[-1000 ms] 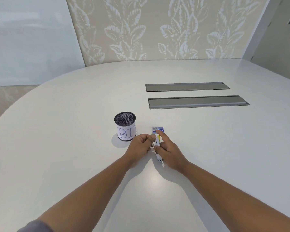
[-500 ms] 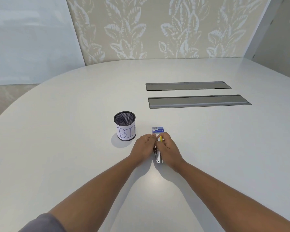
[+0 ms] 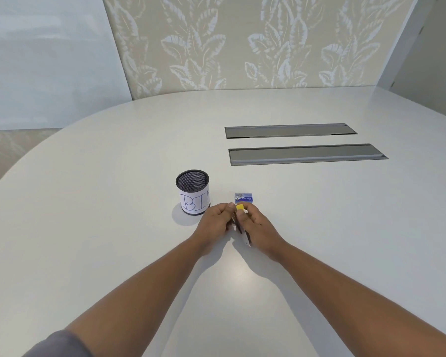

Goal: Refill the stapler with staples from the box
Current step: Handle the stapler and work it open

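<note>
**Ana:** Between the two hands, close above the surface, sits the stapler. The left hand has its fingers curled round the stapler's left side, steadying it. The right hand pinches a small yellow part at the far end, which looks like the pusher or tray tab.

**Ben:** Why hold it that way?

**Ana:** Probably so one hand braces the body while the other pulls the tray open. How far it has opened is too small to tell.

**Ben:** And the staples?

**Ana:** The blue box lies just beyond the fingertips, shut as far as one can see and within easy reach for the next step.

**Ben:** Anything else nearby?

**Ana:** A black mesh cup with a paper label reading "BIN" stands to the left of the box. Farther off, two grey cable hatches are set into the pale rounded top. Behind it is a wall with a leaf pattern.
</note>
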A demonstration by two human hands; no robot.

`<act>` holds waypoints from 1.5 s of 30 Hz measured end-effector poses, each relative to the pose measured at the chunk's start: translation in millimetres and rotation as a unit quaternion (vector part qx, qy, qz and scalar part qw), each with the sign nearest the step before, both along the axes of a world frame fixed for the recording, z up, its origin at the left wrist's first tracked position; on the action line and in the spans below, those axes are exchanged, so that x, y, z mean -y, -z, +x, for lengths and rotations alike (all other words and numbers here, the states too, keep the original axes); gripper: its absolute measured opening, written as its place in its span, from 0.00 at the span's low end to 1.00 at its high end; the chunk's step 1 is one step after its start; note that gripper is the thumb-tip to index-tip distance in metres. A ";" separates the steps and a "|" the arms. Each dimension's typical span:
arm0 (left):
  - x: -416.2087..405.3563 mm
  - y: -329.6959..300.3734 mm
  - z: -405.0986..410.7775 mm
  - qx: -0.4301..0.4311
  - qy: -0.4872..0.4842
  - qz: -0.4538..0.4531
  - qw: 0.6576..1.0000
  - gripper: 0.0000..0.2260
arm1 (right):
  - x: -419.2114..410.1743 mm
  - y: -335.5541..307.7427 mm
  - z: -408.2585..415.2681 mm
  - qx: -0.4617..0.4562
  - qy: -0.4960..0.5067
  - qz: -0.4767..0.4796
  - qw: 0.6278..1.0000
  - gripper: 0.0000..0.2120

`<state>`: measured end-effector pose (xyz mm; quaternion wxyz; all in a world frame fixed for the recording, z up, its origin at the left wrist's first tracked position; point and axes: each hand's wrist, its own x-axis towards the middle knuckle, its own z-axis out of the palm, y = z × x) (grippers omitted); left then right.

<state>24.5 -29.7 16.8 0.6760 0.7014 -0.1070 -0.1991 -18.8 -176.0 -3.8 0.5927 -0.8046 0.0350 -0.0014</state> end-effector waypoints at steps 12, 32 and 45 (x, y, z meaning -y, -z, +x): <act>-10.0 4.7 1.5 -0.056 -0.055 -0.080 0.994 0.08 | 1.1 -6.9 -1.1 0.081 -0.006 -0.203 0.976 0.18; -28.8 19.4 -11.5 0.181 -0.002 0.191 0.965 0.16 | -5.3 3.1 -8.5 0.101 0.020 -0.380 0.919 0.25; -28.3 17.0 -11.9 0.195 -0.001 0.227 0.954 0.13 | -7.1 2.4 -11.5 0.107 0.015 -0.382 0.918 0.20</act>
